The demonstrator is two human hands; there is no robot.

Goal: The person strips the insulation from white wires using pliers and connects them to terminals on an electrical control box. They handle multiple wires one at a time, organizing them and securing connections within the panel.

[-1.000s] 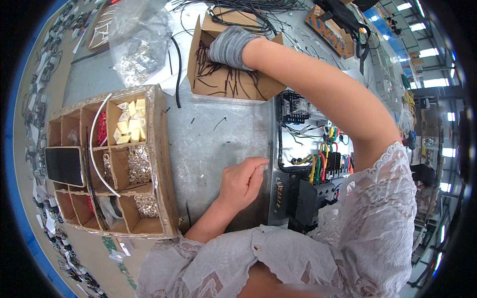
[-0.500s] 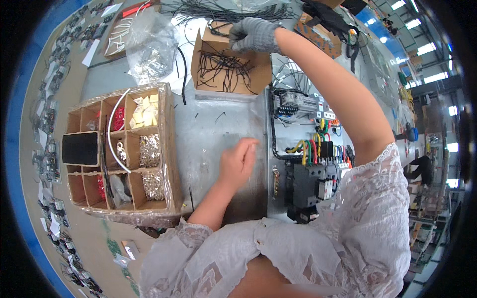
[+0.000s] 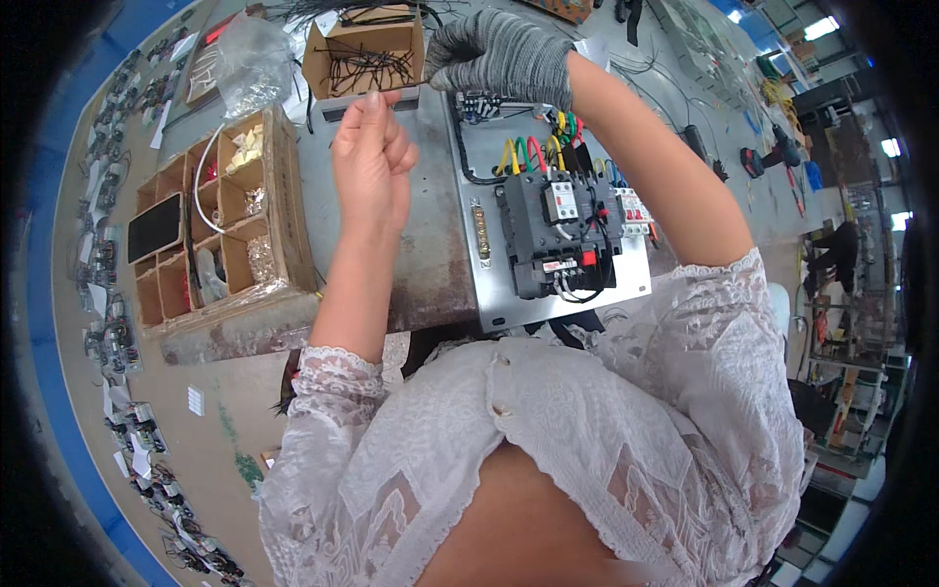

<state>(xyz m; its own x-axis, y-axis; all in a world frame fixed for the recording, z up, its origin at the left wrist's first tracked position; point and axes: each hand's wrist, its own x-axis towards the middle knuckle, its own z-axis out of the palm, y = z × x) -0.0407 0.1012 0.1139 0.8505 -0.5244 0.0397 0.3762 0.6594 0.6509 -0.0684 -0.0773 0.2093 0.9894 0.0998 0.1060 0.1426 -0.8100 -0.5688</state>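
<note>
My left hand (image 3: 375, 157) is bare and raised in front of a small cardboard box (image 3: 389, 39), its thumb and fingers pinched together. What they hold, if anything, is too small to make out. My right hand (image 3: 501, 59), in a grey knit glove, is just right of the box with its fingertips pressed together close to the left hand's fingers. Anything in that grip is hidden. Thin black strips (image 3: 364, 70) lie loose in the box. Below my right forearm lies a metal mounting plate (image 3: 518, 311) carrying dark electrical switchgear (image 3: 528, 220) and coloured wires (image 3: 528, 155).
To the left stands a divided cardboard bin (image 3: 286, 186) with small parts, a white tube across it and a dark phone-like slab (image 3: 156, 228). A clear plastic bag (image 3: 246, 64) lies behind it. A cordless drill (image 3: 775, 154) is at the far right.
My right hand has come back from the box's far edge to its right side. My left hand has risen from the bench toward it. The whole view has shifted.
</note>
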